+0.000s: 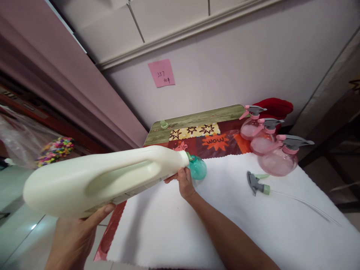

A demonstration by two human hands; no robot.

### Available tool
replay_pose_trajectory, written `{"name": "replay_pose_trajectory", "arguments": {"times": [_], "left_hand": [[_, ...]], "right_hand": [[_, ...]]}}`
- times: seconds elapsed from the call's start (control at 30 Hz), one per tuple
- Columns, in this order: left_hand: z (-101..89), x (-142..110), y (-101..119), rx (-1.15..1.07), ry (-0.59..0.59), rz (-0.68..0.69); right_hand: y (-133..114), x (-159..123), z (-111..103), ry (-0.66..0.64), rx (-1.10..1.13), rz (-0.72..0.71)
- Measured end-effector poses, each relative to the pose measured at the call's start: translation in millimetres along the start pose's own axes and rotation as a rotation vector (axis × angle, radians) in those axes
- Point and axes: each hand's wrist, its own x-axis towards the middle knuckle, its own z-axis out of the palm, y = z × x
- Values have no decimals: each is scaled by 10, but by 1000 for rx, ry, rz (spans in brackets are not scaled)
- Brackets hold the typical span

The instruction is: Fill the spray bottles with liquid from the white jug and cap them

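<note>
A large cream-coloured plastic jug with a moulded handle is tilted nearly on its side. My left hand grips it from below near its base, thumb along its lower edge. Close to the jug's neck, my right hand holds it from beneath with the fingers partly hidden. The uncapped mouth meets the top of a round teal bottle standing on a white cloth; a little green liquid shows where they meet. To the right lies a grey and green spray trigger head with a long clear tube.
Three pink spray bottles stand in a row at the table's right side, beside a red object. A pale green cap sits on the wood-patterned far end. A wall with a pink note rises behind; a curtain hangs left.
</note>
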Motion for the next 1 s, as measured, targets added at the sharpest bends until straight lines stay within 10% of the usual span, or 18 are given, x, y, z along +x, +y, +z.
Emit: {"name": "replay_pose_trajectory", "arguments": {"times": [0.23,1.0], "left_hand": [[43,-30,242,-151,7,-175],[-45,-11,34,-22,-16,-69]], "right_hand": [[-36,-3,20,12,-13,10],[-96,1,45,0,-4,19]]}}
